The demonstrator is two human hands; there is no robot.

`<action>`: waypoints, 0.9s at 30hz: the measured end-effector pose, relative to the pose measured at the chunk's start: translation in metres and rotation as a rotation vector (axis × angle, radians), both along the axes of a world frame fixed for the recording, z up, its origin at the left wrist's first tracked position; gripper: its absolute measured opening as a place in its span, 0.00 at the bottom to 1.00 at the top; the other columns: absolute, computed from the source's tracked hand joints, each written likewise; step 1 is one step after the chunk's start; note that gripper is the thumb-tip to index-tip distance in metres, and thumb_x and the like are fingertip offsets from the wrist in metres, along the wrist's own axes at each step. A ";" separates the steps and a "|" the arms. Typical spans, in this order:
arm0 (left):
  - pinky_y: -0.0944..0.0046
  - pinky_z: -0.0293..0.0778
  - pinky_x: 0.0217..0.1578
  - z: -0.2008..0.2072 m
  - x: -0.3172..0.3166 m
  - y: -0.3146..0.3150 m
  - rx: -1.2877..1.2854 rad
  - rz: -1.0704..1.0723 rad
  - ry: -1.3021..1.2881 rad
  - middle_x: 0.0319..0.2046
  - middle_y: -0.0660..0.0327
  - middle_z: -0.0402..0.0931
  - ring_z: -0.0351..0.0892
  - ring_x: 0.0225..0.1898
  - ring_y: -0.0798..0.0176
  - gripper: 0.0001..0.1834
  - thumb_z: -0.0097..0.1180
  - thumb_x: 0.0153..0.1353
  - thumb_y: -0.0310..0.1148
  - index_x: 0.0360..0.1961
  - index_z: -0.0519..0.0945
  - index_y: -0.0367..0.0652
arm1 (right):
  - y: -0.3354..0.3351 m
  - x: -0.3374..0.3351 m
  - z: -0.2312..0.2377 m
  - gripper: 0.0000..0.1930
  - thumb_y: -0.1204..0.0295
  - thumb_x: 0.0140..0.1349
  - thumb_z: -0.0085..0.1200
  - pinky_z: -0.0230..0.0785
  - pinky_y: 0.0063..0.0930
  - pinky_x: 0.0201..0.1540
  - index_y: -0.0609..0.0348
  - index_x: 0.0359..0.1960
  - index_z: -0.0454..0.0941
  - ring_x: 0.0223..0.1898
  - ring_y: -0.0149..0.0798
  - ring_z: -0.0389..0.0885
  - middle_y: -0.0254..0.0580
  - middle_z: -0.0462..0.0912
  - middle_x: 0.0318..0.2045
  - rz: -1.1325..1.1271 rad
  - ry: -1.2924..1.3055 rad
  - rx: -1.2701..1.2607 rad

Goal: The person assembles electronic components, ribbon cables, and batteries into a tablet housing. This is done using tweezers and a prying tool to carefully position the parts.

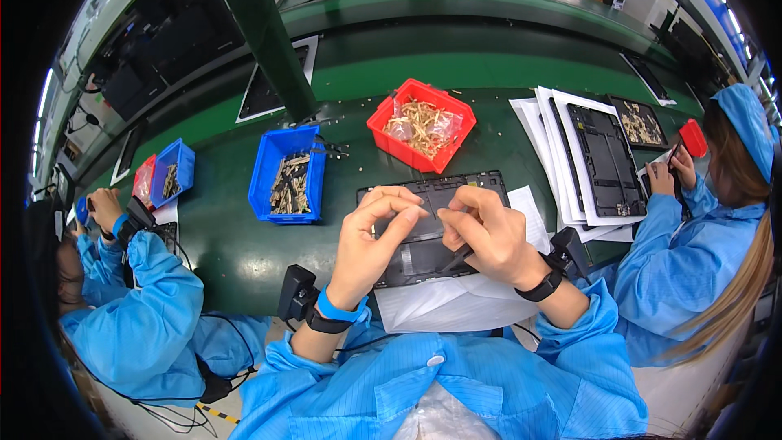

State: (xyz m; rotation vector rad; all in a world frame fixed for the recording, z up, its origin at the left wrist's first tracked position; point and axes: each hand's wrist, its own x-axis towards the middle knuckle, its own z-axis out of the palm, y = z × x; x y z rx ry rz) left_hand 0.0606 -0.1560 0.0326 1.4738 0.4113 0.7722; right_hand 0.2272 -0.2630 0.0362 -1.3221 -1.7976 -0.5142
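Observation:
My left hand (368,232) is raised over a flat black panel (419,259), thumb and forefinger pinched together. Close beside it, my right hand (498,238) is also closed in a pinch, its fingertips nearly meeting those of the left. Whatever lies between the fingertips is too small to make out. A slim dark thing (459,258) pokes out below the right hand; its kind is unclear. The panel, a shallow framed housing, rests on white sheets (452,307) in front of me, partly hidden by both hands.
Beyond the panel stands a red bin (429,161) of tan strips and clear plastic. A blue bin (259,189) of small parts is left of it. Panels and white sheets (533,126) are stacked right. Co-workers in blue sit left (138,301) and right (692,269). A green post (265,28) rises behind.

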 end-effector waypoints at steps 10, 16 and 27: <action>0.60 0.64 0.56 0.004 0.008 0.005 0.480 0.104 0.220 0.42 0.60 0.81 0.74 0.50 0.59 0.04 0.63 0.57 0.28 0.32 0.83 0.39 | -0.002 0.005 0.004 0.11 0.77 0.48 0.59 0.71 0.19 0.27 0.65 0.35 0.81 0.29 0.30 0.77 0.43 0.78 0.43 -0.004 -0.363 0.013; 0.58 0.65 0.57 0.003 0.012 0.010 0.543 0.073 0.246 0.42 0.60 0.81 0.73 0.51 0.58 0.04 0.62 0.55 0.27 0.32 0.83 0.40 | -0.001 0.006 -0.001 0.10 0.78 0.48 0.59 0.71 0.19 0.27 0.65 0.34 0.81 0.29 0.29 0.77 0.43 0.79 0.43 -0.007 -0.365 -0.011; 0.55 0.65 0.57 -0.006 0.016 0.024 0.571 -0.001 0.238 0.43 0.63 0.80 0.70 0.54 0.55 0.05 0.63 0.52 0.31 0.30 0.83 0.43 | 0.001 0.011 -0.004 0.17 0.80 0.41 0.67 0.72 0.26 0.23 0.60 0.35 0.80 0.25 0.31 0.81 0.39 0.76 0.39 -0.033 0.035 -0.129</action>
